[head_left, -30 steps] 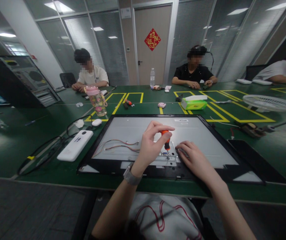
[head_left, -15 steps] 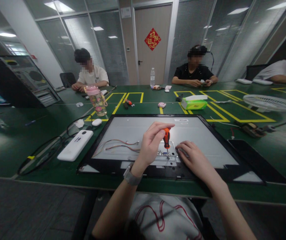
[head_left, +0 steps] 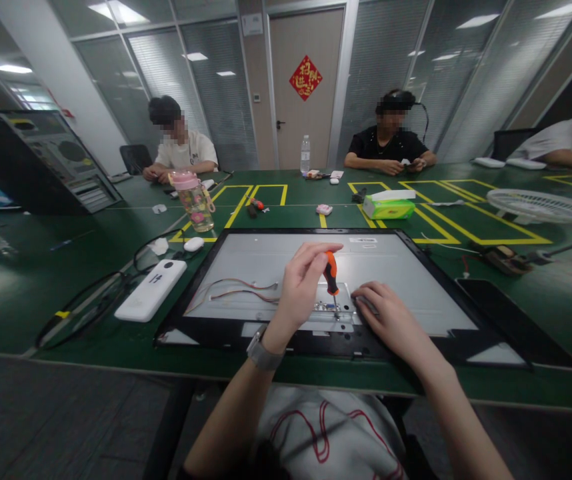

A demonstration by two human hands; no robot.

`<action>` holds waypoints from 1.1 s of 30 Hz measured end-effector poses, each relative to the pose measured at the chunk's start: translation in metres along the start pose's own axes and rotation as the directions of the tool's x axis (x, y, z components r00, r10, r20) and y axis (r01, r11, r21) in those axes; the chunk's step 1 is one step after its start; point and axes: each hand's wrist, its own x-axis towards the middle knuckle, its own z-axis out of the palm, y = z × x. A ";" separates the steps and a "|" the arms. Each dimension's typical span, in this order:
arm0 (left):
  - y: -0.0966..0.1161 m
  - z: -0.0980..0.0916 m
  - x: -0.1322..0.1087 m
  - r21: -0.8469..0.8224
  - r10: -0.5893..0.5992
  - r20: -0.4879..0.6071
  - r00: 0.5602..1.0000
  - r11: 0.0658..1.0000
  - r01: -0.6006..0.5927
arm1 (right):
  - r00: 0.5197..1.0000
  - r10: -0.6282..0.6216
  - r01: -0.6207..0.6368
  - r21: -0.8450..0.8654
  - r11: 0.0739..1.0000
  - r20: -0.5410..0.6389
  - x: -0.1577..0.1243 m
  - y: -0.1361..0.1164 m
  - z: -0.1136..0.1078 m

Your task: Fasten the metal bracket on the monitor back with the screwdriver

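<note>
My left hand [head_left: 307, 280], a grey watch on its wrist, grips an orange and black screwdriver [head_left: 331, 272] by the top of its handle. The screwdriver leans slightly left at the top. Its tip meets a metal bracket [head_left: 349, 319] at the near edge of a flat display panel [head_left: 401, 280]. The panel has a black frame and a silvery back and lies flat on the table. My right hand [head_left: 383, 313] rests on the panel just right of the bracket, fingers stretched out. Thin wires [head_left: 246, 292] run across the panel left of the bracket.
Left of the panel lie a white power bank [head_left: 151, 291], a black cable [head_left: 79, 313] and a pink-lidded bottle [head_left: 193, 203]. A black phone-like slab [head_left: 516, 320] touches the right side. Farther back are a green tissue pack [head_left: 390, 208] and a white round frame [head_left: 543, 205]. Other people sit across.
The screwdriver handle has tipped a little to the left, and my left hand has shifted slightly left with it. My right hand has stayed in place.
</note>
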 end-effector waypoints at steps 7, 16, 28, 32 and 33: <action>0.000 0.001 -0.001 -0.116 -0.080 0.021 0.997 0.990 0.082 | 1.000 -0.001 0.001 -0.011 1.000 0.002 0.000 -0.001 0.000; 0.000 -0.001 -0.001 0.055 0.022 -0.021 1.000 0.998 -0.021 | 1.000 0.000 0.000 -0.009 1.000 -0.016 0.000 -0.003 -0.002; 0.001 0.000 -0.002 0.039 0.003 0.023 1.000 0.999 -0.003 | 0.999 -0.012 0.011 -0.008 1.000 -0.034 0.000 -0.003 -0.002; 0.003 0.000 -0.002 0.064 0.008 0.012 1.000 0.998 -0.009 | 1.000 -0.003 0.003 -0.005 1.000 -0.016 0.000 -0.003 -0.003; 0.004 -0.001 -0.002 0.055 0.002 0.019 1.000 0.998 -0.003 | 1.000 0.000 0.000 -0.004 1.000 -0.007 0.000 -0.003 -0.003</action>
